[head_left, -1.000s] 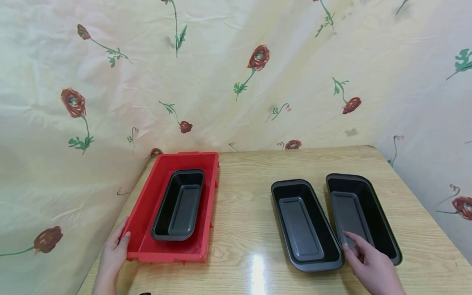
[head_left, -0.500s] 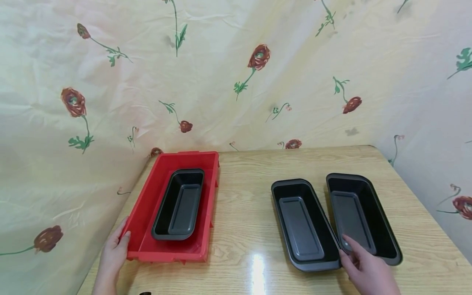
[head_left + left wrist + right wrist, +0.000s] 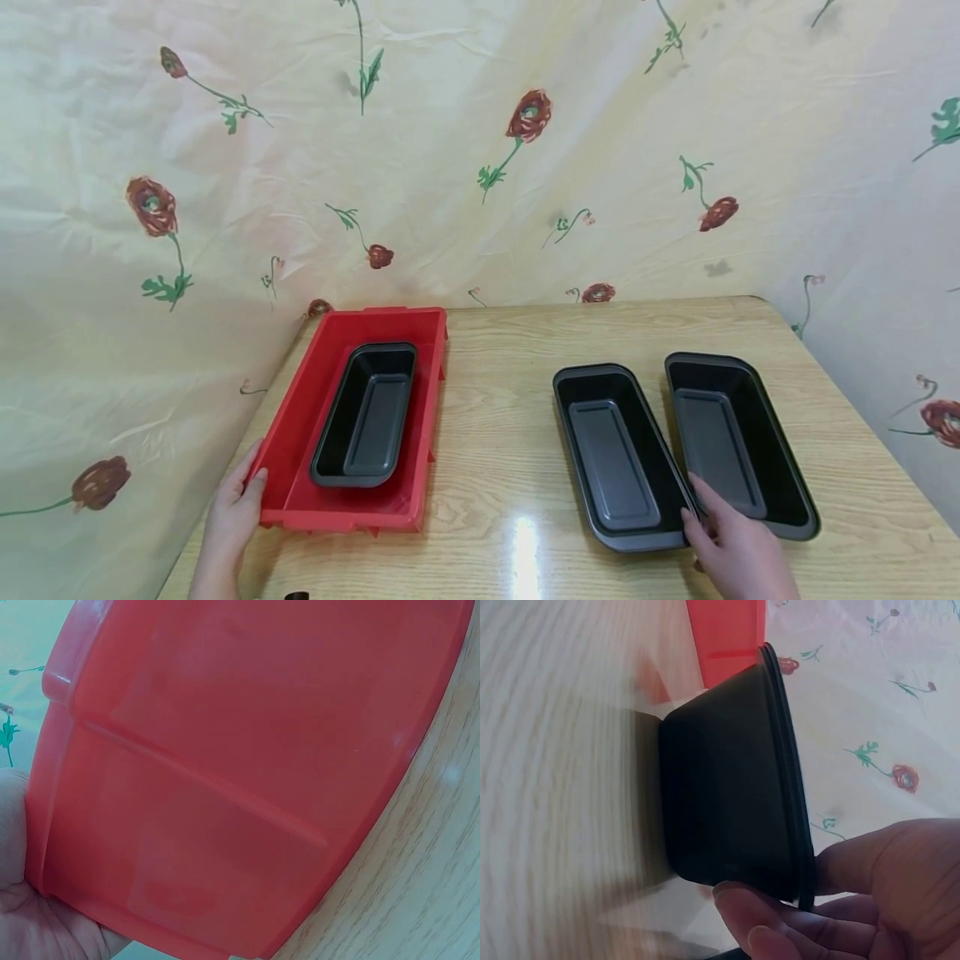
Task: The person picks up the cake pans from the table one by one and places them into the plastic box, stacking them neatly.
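Note:
Near the table's right side, my right hand (image 3: 738, 550) pinches the near right corner rim of a dark loaf pan (image 3: 611, 458). The right wrist view shows the thumb and fingers on either side of that pan's rim (image 3: 793, 802), which has layered edges. Just right of it lies a second loaf pan (image 3: 716, 442), partly covered by the hand. On the left, my left hand (image 3: 231, 521) grips the near left corner of a red plastic tray (image 3: 292, 500). Inside the tray sits another dark loaf pan (image 3: 372, 425). The left wrist view shows mostly the tray's outer wall (image 3: 225, 750).
A light wooden table (image 3: 495, 417) carries everything. Flower-patterned cloth (image 3: 450, 150) hangs behind and along both sides. A small dark round object (image 3: 297, 596) shows at the bottom edge of the head view.
My right hand has moved slightly left, from between the two right pans onto the left one's corner rim, and grips it. The left hand and tray have stayed put.

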The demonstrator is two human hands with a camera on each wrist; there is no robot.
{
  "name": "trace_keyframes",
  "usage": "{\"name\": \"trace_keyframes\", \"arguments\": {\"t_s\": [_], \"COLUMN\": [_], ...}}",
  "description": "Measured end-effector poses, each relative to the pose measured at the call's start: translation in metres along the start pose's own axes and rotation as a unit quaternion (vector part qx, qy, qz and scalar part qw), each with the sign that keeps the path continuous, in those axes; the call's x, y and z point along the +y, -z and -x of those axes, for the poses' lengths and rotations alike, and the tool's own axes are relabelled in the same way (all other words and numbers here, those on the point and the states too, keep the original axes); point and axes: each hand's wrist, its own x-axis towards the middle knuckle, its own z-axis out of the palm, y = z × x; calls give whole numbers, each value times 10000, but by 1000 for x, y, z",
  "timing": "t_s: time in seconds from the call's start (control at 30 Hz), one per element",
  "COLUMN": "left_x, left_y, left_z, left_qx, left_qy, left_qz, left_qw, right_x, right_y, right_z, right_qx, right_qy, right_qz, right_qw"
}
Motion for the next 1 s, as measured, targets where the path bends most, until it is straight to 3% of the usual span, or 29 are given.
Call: {"name": "trace_keyframes", "arguments": {"t_s": [0.27, 0.43, 0.6, 0.83, 1.0], "left_x": [1, 1, 1, -1, -1], "left_y": [-1, -1, -1, 0, 0], "left_z": [0, 0, 0, 0, 0], "left_qx": [41, 66, 101, 86, 66], "left_qy": [66, 62, 42, -6, 24], "left_qz": [-44, 18, 8, -58, -46], "left_qw": [10000, 10000, 9999, 9999, 10000], "right_x": [3, 3, 2, -1, -1], "right_y": [-4, -7, -9, -10, -8], "right_z": [-5, -7, -6, -3, -2], "right_qx": [-136, -14, 57, 34, -37], "right_qy": [-105, -192, -362, -643, -632], "right_qz": [73, -75, -712, -1625, -1903], "right_qw": [9998, 9998, 9968, 9846, 9797]}}
